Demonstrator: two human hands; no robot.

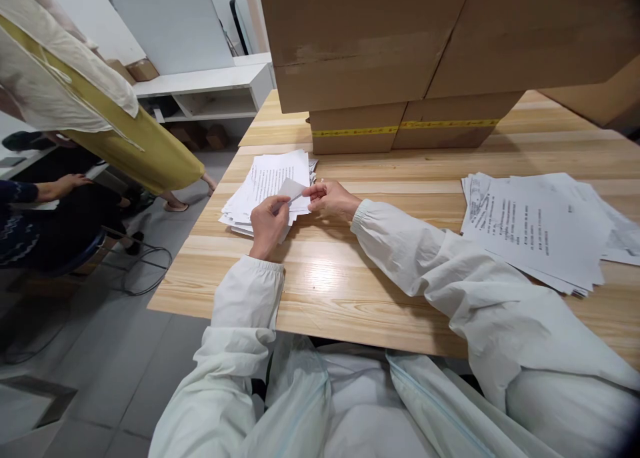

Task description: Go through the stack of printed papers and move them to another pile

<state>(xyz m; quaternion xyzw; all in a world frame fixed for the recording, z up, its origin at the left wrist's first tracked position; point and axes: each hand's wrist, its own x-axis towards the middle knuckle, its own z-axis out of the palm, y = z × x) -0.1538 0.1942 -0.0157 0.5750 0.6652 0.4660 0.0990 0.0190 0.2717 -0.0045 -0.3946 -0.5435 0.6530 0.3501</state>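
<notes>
A loose stack of printed paper sheets (265, 175) lies near the left edge of the wooden table, its edges uneven. The near right corner of a top sheet of paper (291, 189) is bent up, showing a blank side. My left hand (270, 226) pinches this lifted part between thumb and fingers from the near side. From the right, my right hand (334, 199) has its thumb and fingertips closed at the same sheet's edge. Both hands stay over the stack's near right corner, close together. The fingers partly hide the sheet's edge.
Another spread pile of printed sheets (537, 221) lies on the table (345, 298) to the right. Large cardboard boxes (365, 41) are stacked at the back. On the left stand a person in a yellow skirt (135, 145) and a seated person's arm (50, 190).
</notes>
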